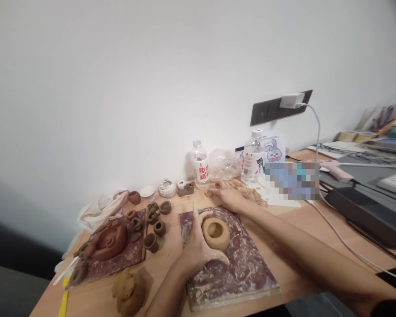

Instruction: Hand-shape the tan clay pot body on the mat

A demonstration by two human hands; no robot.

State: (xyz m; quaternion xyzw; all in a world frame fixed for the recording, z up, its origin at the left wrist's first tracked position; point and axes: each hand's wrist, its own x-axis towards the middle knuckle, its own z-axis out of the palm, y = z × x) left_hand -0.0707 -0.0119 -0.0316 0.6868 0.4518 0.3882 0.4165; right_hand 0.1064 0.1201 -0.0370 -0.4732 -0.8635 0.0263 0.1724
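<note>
My left hand [196, 246] cups the side of a small round clay bowl [215, 233], thumb and fingers curved around its left wall. The bowl stands on a clay-smeared dark red board [237, 273]. My right hand [229, 193] reaches far across the table, fingers stretched out and resting flat on the wood near some small clay bits, just in front of a water bottle [199, 165]. It holds nothing that I can see.
A second board [119, 259] on the left carries a spiral clay piece, with several small clay cups [155, 220] beside it. A clay lump [132, 290] lies near the front edge. A second bottle [252, 156], plastic bag, white cloth [100, 207], cables and a black device [366, 215] crowd the back and right.
</note>
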